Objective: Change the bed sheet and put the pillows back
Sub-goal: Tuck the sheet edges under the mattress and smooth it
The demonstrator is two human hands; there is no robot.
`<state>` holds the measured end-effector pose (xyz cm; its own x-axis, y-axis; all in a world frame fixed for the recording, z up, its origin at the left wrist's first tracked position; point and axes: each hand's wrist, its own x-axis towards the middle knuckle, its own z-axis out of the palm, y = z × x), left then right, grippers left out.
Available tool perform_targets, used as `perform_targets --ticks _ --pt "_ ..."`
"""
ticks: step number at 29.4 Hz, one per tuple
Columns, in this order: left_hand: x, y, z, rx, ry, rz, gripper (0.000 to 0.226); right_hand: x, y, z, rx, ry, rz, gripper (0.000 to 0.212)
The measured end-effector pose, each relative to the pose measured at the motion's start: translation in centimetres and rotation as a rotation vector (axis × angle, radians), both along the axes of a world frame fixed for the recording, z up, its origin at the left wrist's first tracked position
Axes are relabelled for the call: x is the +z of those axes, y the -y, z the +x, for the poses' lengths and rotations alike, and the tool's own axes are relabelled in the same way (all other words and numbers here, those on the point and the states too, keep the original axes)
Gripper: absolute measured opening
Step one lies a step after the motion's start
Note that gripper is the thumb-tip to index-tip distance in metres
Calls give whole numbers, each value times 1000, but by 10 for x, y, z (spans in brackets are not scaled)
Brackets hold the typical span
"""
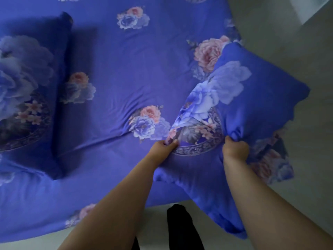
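A blue bed sheet (117, 69) printed with pink and pale-blue flowers covers the bed. One pillow (27, 91) in a matching floral case lies flat at the left. A second pillow (237, 109) in the same pattern hangs over the bed's right edge, lifted and tilted. My left hand (164, 146) pinches a fold of that pillow's case near its middle. My right hand (235, 147) grips a bunched handful of the same case a little to the right.
Pale floor (306, 60) runs along the right side of the bed and below its near edge. My dark-clothed leg (182, 230) stands against the near edge. A white wall or furniture base (306, 8) shows at the top right.
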<state>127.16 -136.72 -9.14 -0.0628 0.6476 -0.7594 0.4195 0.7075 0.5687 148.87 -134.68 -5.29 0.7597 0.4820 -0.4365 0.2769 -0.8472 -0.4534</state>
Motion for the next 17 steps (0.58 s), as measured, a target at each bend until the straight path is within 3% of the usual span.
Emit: perform_targets --ticks 5,8,11,13,14,17 --pt "30 1 15 211 -191 321 21 37 -40 -26 161 65 410 31" --pt "52 -12 24 425 -210 454 30 63 -76 -39 312 118 624 27" --pt "67 -35 39 545 -170 534 22 86 -129 -35 573 249 719 27" --pt "71 -51 49 438 -92 555 17 97 -174 -32 763 411 733 28" --pt "71 -59 49 290 -73 551 18 102 -197 -33 813 498 705 32" --pt "53 -76 34 -261 -170 530 54 102 -240 -61 938 566 668 49"
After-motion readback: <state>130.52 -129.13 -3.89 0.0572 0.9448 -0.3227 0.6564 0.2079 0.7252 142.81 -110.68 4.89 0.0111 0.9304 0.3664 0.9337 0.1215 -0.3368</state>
